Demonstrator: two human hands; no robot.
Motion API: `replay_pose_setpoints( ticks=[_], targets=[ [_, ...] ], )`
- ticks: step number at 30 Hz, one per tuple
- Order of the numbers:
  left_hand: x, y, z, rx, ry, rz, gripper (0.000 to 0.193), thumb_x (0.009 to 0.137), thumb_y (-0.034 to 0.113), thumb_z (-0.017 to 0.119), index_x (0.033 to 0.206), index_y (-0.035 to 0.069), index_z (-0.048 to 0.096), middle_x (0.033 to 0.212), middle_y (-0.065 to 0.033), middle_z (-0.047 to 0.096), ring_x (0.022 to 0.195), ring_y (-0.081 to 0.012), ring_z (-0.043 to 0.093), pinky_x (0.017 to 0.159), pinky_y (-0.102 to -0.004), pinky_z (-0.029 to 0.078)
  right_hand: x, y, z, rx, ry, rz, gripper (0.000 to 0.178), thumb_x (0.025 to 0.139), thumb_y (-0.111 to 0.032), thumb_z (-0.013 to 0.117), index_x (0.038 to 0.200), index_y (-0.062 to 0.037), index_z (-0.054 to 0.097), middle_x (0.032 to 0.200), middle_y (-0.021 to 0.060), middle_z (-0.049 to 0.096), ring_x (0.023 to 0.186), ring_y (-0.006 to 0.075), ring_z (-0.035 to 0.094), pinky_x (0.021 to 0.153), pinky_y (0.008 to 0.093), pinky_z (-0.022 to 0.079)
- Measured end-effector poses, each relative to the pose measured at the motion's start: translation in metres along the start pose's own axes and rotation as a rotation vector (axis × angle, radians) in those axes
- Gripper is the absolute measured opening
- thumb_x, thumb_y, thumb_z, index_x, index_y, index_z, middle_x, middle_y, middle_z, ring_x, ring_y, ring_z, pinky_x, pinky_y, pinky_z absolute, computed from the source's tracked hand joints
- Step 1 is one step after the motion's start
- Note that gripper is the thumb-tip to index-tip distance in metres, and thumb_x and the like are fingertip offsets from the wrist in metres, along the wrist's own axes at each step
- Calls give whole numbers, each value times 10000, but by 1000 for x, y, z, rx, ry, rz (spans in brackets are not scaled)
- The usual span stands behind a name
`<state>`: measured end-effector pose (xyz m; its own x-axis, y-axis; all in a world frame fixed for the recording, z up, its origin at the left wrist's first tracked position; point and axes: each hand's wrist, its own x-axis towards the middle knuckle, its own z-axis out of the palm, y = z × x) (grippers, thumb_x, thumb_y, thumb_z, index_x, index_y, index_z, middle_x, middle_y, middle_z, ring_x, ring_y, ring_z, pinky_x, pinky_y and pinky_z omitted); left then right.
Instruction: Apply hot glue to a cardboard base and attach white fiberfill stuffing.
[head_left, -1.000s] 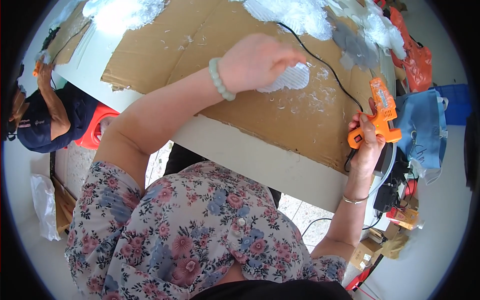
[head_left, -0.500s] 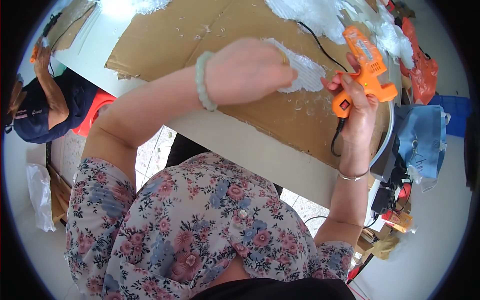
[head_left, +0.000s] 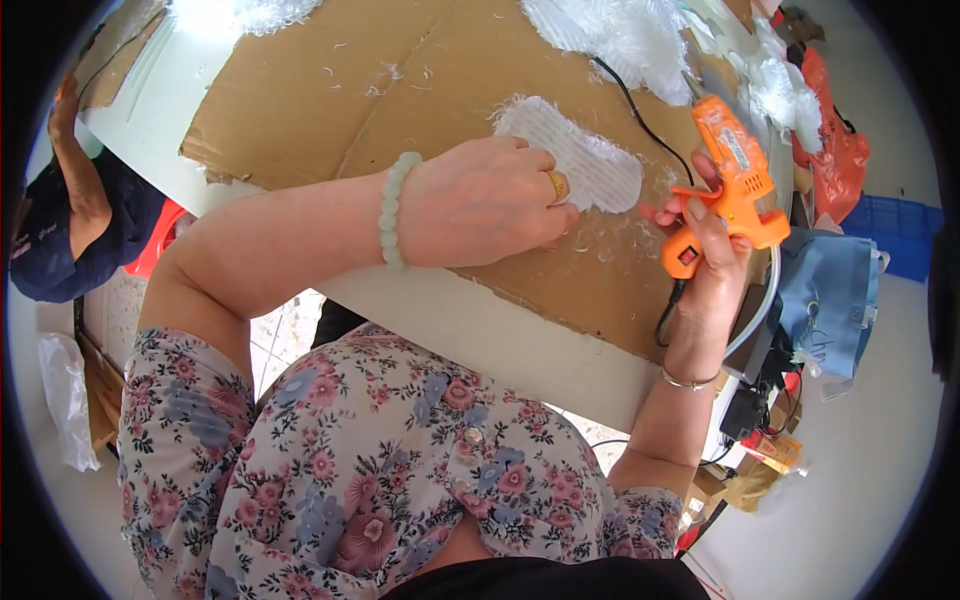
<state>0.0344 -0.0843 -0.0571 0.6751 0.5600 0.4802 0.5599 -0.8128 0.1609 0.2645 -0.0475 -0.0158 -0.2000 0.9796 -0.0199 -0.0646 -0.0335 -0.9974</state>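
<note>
My right hand (head_left: 715,245) is wrapped round an orange hot glue gun (head_left: 735,195), its nozzle pointing away from me over the right part of the table. Out over the cardboard (head_left: 400,115) is my left hand (head_left: 490,200), back up, with the fingers curled and close together. What its fingertips may hold is hidden. Just beyond them lies a white fuzzy-edged fabric piece (head_left: 580,150) with a ribbed face, partly overlapped by the hand in view. The left wrist wears a pale green bead bracelet (head_left: 390,215).
White fluffy material (head_left: 625,45) is heaped at the far right, with a black cord (head_left: 630,95) beside it. Fibre scraps dot the cardboard. A blue bag (head_left: 825,295) and a red plastic bag (head_left: 835,130) hang right of the table. Another person's arm (head_left: 80,175) shows far left.
My left hand, blurred before, has come a little nearer and slowed, its fingers now sharp. The glue gun, still in my right hand, has moved slightly toward me. The whole view has shifted a little.
</note>
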Motion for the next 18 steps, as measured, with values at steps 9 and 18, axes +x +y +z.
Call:
replay_pose_setpoints(
  ticks=[9,18],
  targets=[
    [0,-5,0,-45,-36,-29,246,708,218,658,884,65,579,837,-54,577,833,-216,556,721,-329,464,-32,-23,-42,-366,-77,97,345,810,-176,651,1101,-30,538,934,91,612,810,159,596,632,293,523],
    [1,-10,4,-39,28,4,213,718,239,651,812,58,589,726,-45,573,803,-208,549,678,-322,461,-23,-15,-44,-644,-102,167,241,824,-205,653,984,-39,584,857,18,622,733,76,536,630,211,417]
  ],
)
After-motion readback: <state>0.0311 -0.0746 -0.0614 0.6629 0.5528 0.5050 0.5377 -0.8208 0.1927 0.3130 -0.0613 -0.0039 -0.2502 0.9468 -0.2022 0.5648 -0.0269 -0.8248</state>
